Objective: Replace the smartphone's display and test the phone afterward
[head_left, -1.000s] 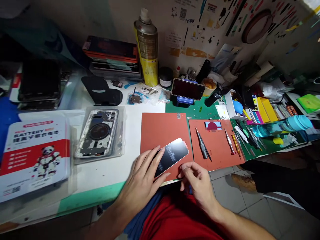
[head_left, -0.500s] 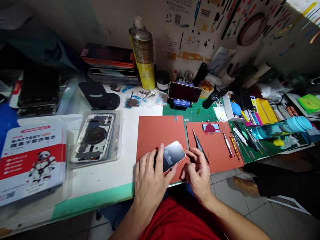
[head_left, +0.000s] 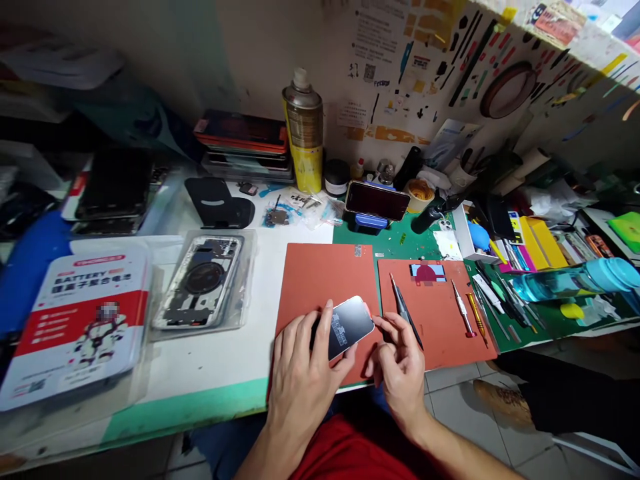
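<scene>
My left hand (head_left: 303,363) is closed around a phone (head_left: 353,323), fingers along its far side and thumb at the near edge. The phone's upper face is dark and glossy, with pale lettering and a small reddish piece at its right end. It is held over the left red-brown mat (head_left: 320,273). My right hand (head_left: 397,357) is at that right end, its forefinger reaching the phone's corner and the other fingers curled. What the right fingers hold, if anything, is hidden. Just beyond the right hand lies a dark pen-shaped tool (head_left: 406,310) on the right red-brown mat (head_left: 435,327).
Left of the mat lies an opened phone housing (head_left: 203,280) in a clear tray, beside a battery package (head_left: 83,327). A spray can (head_left: 304,133) and a propped phone (head_left: 377,201) stand behind. Rightward are two screwdrivers (head_left: 465,310) and a blue bottle (head_left: 575,279). Another person's shoe (head_left: 503,403) shows below.
The whole view has shifted, so everything sits slightly lower and further right. My hands and the phone keep nearly the same position relative to each other.
</scene>
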Available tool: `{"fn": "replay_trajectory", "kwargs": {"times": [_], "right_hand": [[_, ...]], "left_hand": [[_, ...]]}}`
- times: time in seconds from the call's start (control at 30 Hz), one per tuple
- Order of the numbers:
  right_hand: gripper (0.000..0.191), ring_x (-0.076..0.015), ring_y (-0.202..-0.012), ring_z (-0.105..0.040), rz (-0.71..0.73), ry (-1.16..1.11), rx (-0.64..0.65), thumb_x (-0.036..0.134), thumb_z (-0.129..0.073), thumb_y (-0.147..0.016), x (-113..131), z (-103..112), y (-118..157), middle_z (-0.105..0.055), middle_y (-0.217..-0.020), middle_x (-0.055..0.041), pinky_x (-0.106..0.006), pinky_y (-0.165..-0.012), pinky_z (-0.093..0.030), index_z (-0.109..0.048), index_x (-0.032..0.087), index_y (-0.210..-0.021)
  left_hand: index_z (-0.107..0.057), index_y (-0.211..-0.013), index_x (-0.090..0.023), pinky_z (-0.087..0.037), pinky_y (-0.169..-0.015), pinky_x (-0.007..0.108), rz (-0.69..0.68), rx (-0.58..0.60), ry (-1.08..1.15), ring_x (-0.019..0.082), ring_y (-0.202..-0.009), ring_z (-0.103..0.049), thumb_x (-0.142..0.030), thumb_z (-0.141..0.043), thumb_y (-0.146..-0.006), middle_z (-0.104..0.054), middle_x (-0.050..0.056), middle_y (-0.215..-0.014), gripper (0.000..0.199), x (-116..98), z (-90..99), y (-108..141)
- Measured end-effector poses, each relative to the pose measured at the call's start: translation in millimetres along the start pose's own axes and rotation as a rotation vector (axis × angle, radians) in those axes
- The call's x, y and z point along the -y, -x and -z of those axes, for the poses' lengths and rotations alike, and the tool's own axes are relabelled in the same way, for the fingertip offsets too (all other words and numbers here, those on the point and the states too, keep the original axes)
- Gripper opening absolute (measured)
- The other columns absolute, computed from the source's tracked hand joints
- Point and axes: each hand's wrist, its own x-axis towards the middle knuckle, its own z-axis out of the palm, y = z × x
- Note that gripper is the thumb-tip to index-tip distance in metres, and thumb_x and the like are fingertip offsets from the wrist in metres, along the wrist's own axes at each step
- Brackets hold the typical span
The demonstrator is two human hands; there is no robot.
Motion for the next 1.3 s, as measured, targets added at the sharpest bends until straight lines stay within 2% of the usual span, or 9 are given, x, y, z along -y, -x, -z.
{"fn": "replay_trajectory", "kwargs": {"times": [0.2,0.33,0.57,0.73,1.3], "right_hand": [[0.044,-0.0122,-0.046,-0.064,-0.009,-0.04,-0.035,0.04,-0.066,-0.093,1.7,-0.4,1.0,-0.077,-0.123,-0.0157,-0.028,-0.042,-0.05,-0.056,0.025,-0.133],[0.043,-0.0115,-0.047,-0.064,-0.006,-0.045,-0.056,0.039,-0.067,-0.092,2.8,-1.2,1.3,-0.071,-0.137,-0.0195,-0.027,-0.039,-0.047,-0.057,0.025,-0.132],[0.043,-0.0091,-0.042,-0.059,0.026,-0.059,-0.06,0.04,-0.066,-0.094,-1.4,-0.3,0.5,-0.07,-0.137,-0.0213,-0.03,-0.04,-0.051,-0.056,0.025,-0.133],[0.045,-0.0098,-0.042,-0.061,0.024,-0.072,-0.067,0.043,-0.068,-0.095,-4.3,0.0,-0.2,-0.068,-0.141,-0.0225,-0.029,-0.039,-0.051,-0.056,0.025,-0.134],[0.056,-0.0099,-0.042,-0.058,-0.002,-0.056,-0.152,0.045,-0.079,-0.088,-6.8,3.0,1.7,-0.067,-0.141,-0.0259,-0.026,-0.033,-0.044,-0.06,0.023,-0.135]], "left_hand": [[-0.037,-0.162,-0.013,-0.05,-0.105,0.052,0.009,-0.007,0.002,0.037,-0.121,-0.062,-0.03,-0.074,-0.096,-0.066,0.02,-0.132,0.078,-2.1,0.9,0.5],[-0.04,-0.161,-0.011,-0.049,-0.104,0.051,0.009,-0.002,-0.016,0.036,-0.12,-0.062,-0.031,-0.074,-0.096,-0.066,0.02,-0.132,0.076,-2.5,1.3,1.3],[-0.042,-0.161,-0.014,-0.048,-0.105,0.051,0.037,0.007,-0.012,0.036,-0.12,-0.062,-0.029,-0.072,-0.096,-0.067,0.019,-0.131,0.073,-4.5,1.2,1.8],[-0.043,-0.161,-0.014,-0.046,-0.107,0.051,0.039,-0.01,0.007,0.035,-0.121,-0.061,-0.03,-0.071,-0.097,-0.066,0.018,-0.132,0.071,-4.6,0.4,2.5],[-0.043,-0.162,-0.018,-0.049,-0.105,0.052,0.084,0.0,-0.02,0.034,-0.121,-0.061,-0.033,-0.076,-0.093,-0.066,0.015,-0.132,0.078,-10.1,2.7,6.3]]}}
